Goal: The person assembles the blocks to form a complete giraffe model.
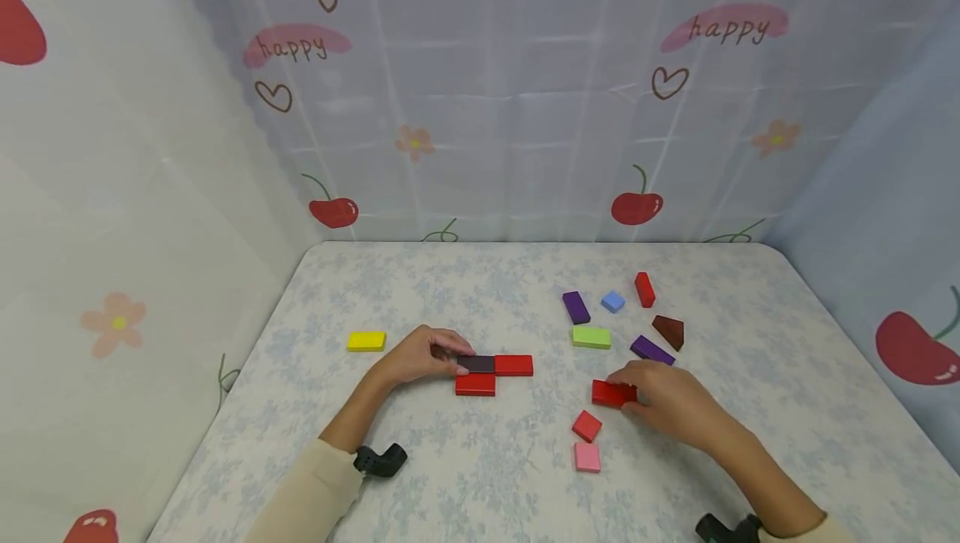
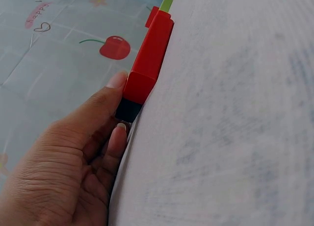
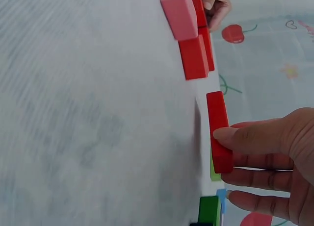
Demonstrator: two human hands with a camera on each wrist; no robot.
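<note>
My left hand pinches a black rectangular block between thumb and finger. That block meets the end of a red block and lies along the far side of another red block. In the left wrist view the black block shows as a dark end by the fingertips, with red block beyond it. My right hand pinches a third red block by one end. The right wrist view shows this red block with a shadow on the tabletop beside it.
Near the right hand lie a red square, a pink square and a purple block. Farther back are lime, purple, blue, brown and red blocks. A yellow block lies left.
</note>
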